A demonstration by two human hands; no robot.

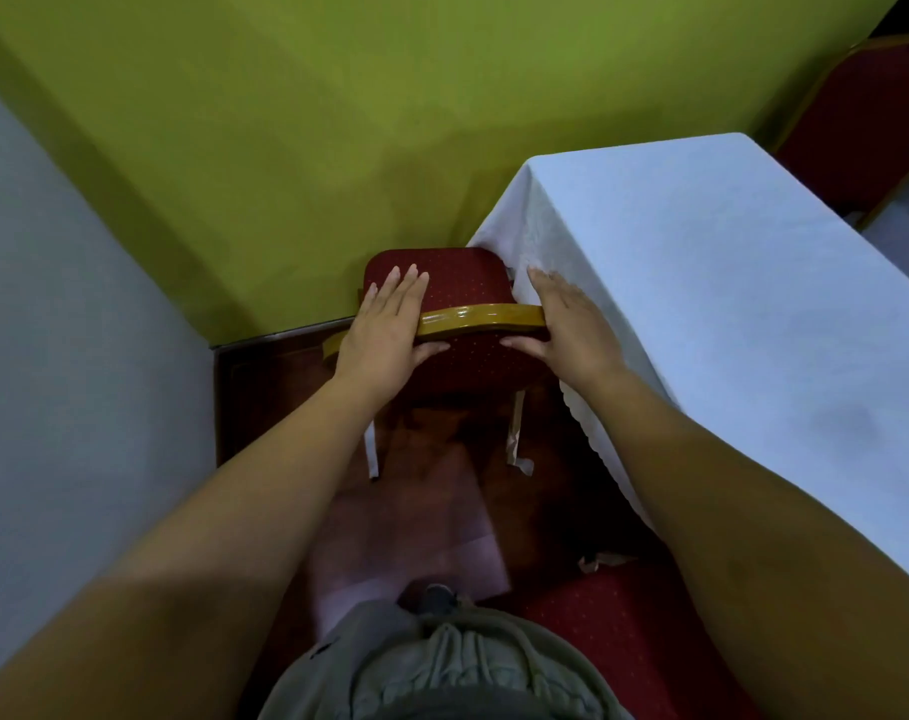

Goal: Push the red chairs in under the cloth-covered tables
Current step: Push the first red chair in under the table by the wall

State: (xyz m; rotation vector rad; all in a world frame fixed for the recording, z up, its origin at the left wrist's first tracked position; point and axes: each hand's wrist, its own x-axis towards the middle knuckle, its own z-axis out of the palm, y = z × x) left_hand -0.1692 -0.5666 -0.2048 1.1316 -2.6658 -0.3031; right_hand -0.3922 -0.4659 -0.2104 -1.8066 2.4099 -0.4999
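A red chair [468, 283] with a yellow wooden top rail [481, 318] stands in front of me, at the near left corner of a table covered with a white cloth [701, 283]. My left hand [384, 330] grips the left end of the chair's back, fingers over the rail and thumb behind. My right hand [571, 324] grips the right end the same way, right beside the hanging cloth. The chair's seat is partly under the cloth's corner.
A green wall [338, 122] rises just beyond the chair. A pale wall or cloth [78, 330] closes the left side. Another red chair [623, 626] stands by my right hip, and a third red chair [857, 111] is at the far right. Dark glossy floor [416, 485] lies below.
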